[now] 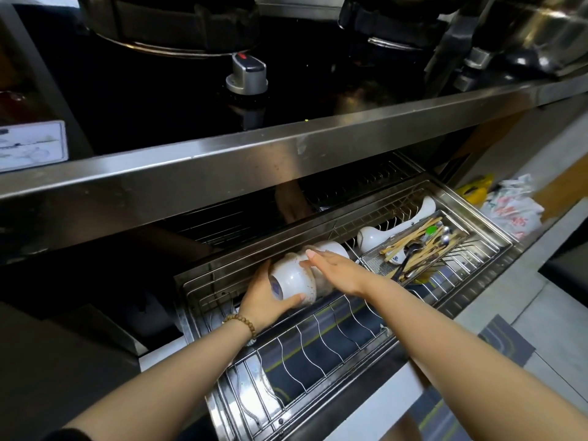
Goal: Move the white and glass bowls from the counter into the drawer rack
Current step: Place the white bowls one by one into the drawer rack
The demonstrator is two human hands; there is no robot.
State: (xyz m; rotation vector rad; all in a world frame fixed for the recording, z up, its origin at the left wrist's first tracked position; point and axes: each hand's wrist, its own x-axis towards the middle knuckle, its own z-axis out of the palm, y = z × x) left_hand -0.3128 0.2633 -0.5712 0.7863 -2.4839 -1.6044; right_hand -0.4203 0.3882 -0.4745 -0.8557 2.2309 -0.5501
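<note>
White bowl (pixel 294 280), on its side at the rear left of the drawer rack (pixel 229 409), against a second bowl (pixel 334 248). My left grip (pixel 262 297) curls round its base; my right grip (pixel 337 265) rests flat-fingered on top (steadying, I judge). Step: seating. Next: release gently, then return to the tabletop (pixel 222 151).

Your right hand (pixel 334 265) covers most of the bowl stack (pixel 292 278) (count unclear); pots (pixel 168 23) cut off at the top edge.
</note>
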